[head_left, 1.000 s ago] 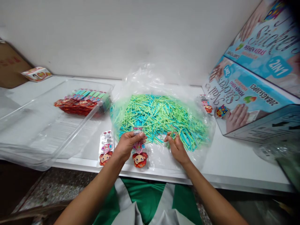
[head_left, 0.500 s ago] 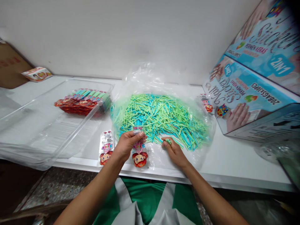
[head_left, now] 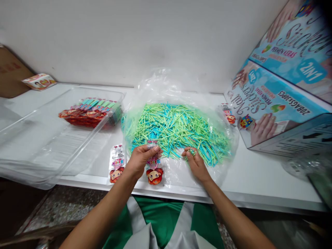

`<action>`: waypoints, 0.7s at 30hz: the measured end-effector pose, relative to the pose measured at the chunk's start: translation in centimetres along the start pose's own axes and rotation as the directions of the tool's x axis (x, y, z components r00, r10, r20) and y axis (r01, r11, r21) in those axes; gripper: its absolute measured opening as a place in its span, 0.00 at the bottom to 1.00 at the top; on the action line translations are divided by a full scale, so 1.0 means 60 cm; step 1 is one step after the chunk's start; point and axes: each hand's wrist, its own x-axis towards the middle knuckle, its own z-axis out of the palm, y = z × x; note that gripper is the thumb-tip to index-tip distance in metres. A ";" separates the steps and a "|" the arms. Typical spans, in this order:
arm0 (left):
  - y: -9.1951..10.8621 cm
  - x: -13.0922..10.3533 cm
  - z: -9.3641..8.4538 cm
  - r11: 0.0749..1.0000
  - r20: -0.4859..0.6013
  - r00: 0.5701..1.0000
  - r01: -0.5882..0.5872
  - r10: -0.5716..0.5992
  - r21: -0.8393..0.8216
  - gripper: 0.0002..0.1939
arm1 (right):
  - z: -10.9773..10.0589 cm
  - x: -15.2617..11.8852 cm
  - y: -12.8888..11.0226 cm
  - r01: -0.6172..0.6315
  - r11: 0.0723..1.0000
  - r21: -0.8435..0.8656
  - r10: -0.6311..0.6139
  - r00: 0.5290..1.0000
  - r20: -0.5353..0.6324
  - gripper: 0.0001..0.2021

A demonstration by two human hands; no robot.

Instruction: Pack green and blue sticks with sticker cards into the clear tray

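My left hand (head_left: 141,159) pinches the upper part of a small packet (head_left: 155,175) printed with a red-haired cartoon face. My right hand (head_left: 196,165) is closed around a small bunch of green and blue sticks (head_left: 192,151), whose ends show at the fingers. Right behind both hands spreads a large heap of thin green and blue sticks (head_left: 171,128) on a clear plastic bag (head_left: 166,84). Another such packet, a flat one (head_left: 117,166), lies on the table left of my left hand.
A clear plastic tray (head_left: 52,152) at left holds a stack of filled packets (head_left: 88,112). Blue printed cartons (head_left: 275,103) stand at right, with another packet (head_left: 229,116) beside them. A small box (head_left: 39,82) sits at the back left of the white table (head_left: 259,183).
My right hand has shifted slightly right and up with the bunch of sticks in it. My left hand holds the packet in the same place.
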 end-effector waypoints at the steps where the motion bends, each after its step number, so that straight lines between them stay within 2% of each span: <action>1: 0.000 -0.001 0.000 1.000 0.001 1.000 0.000 0.000 -0.002 0.11 | 0.000 -0.001 0.002 -0.007 1.000 -0.007 0.007 1.000 0.005 0.13; 10: -0.002 -0.007 0.007 1.000 0.042 0.999 -0.009 0.009 -0.005 0.12 | 0.002 0.000 0.002 -0.010 0.995 -0.097 0.014 0.999 0.042 0.12; 14: -0.011 -0.009 0.011 0.997 0.073 0.996 -0.048 0.044 0.058 0.13 | -0.005 0.002 -0.015 0.012 0.989 -0.145 -0.003 0.998 0.061 0.12; 18: -0.022 -0.008 0.017 0.989 0.123 0.991 -0.065 0.048 0.131 0.14 | -0.026 0.013 -0.061 0.100 0.951 -0.292 -0.042 0.979 0.200 0.12; 21: -0.027 -0.007 0.023 0.979 0.166 0.984 -0.094 0.064 0.181 0.13 | -0.042 0.024 -0.108 0.213 0.901 -0.378 -0.075 0.935 0.347 0.12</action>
